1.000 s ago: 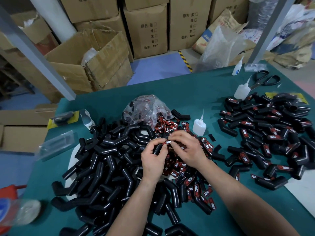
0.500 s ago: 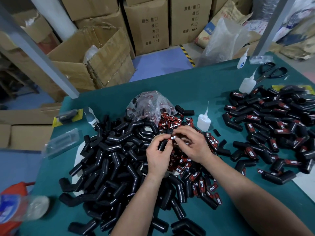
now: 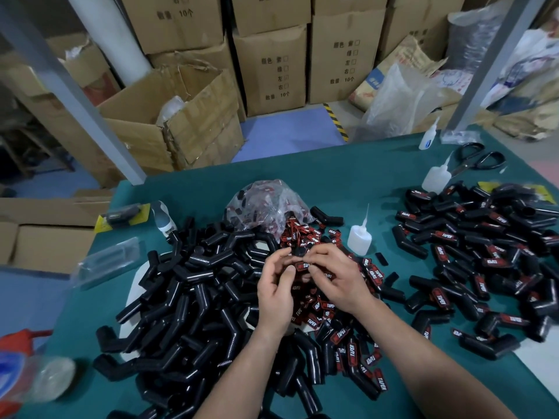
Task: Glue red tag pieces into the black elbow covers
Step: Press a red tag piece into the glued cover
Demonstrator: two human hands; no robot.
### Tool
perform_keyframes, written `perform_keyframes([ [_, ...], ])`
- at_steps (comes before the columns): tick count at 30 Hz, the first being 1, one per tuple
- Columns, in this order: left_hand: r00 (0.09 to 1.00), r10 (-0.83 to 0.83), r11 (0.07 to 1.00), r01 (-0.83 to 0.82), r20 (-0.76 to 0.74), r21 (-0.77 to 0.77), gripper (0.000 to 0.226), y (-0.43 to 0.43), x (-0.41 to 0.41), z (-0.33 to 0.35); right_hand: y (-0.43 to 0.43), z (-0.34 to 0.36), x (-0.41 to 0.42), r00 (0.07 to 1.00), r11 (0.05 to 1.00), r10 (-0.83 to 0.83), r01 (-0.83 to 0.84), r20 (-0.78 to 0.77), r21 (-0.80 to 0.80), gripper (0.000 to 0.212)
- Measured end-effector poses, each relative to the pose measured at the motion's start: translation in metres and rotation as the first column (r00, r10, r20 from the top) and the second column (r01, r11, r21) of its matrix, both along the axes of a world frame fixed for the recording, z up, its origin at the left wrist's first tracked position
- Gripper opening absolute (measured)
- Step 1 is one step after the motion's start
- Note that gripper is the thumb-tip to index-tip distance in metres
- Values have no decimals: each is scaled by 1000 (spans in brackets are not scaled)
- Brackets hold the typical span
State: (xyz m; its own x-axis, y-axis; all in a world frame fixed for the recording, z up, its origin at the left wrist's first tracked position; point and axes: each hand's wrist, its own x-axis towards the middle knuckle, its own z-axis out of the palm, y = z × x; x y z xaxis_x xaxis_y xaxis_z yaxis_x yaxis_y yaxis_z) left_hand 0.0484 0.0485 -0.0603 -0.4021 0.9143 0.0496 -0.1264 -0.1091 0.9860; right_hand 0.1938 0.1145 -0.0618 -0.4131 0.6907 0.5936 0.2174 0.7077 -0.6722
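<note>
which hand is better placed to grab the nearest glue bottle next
Right, probably. The glue bottle stands just beyond the right hand, on its side of the held elbow cover; the left hand would have to cross over it.

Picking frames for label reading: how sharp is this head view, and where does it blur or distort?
Head view: white TAPER print on the red tag piece pinched by the left hand and right hand reads clearly; the clear plastic bottle at bottom left is smeared; the grey metal post leans, wide-angle bending.
</note>
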Motion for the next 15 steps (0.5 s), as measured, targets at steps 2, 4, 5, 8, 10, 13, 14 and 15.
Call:
perform_keyframes([
  [2,1000,1,1000,-2,10,8,33,0,0,-1,0,-3,-2,998,998,63,-63,32,3,27],
  [4,1000,-3,1000,3,-15,18,34,-1,0,-1,2,-5,-3,996,997,74,-73,53,-6,28],
  [5,999,-4,1000,5,-43,23,35,-1,0,-2,3,-6,-3,996,998,69,-69,57,-10,28],
  [8,993,4,1000,-2,-114,19,34,-1,1,-3,3,-6,-2,995,997,73,-74,71,7,29],
  [10,992,13,1000,-10,-129,23,34,0,-1,-5,1,-5,-2,997,998,59,-60,50,24,33],
  [13,994,39,999,-37,-99,20,34,0,-1,-4,-2,-3,-1,1000,998,-24,24,-6,51,30],
  [14,995,47,999,-46,-84,12,33,0,-1,-4,-2,-2,0,999,998,-36,37,-10,59,27],
  [15,996,50,999,-49,-74,6,31,0,-1,-3,-1,-2,0,999,997,-40,41,-9,67,24],
])
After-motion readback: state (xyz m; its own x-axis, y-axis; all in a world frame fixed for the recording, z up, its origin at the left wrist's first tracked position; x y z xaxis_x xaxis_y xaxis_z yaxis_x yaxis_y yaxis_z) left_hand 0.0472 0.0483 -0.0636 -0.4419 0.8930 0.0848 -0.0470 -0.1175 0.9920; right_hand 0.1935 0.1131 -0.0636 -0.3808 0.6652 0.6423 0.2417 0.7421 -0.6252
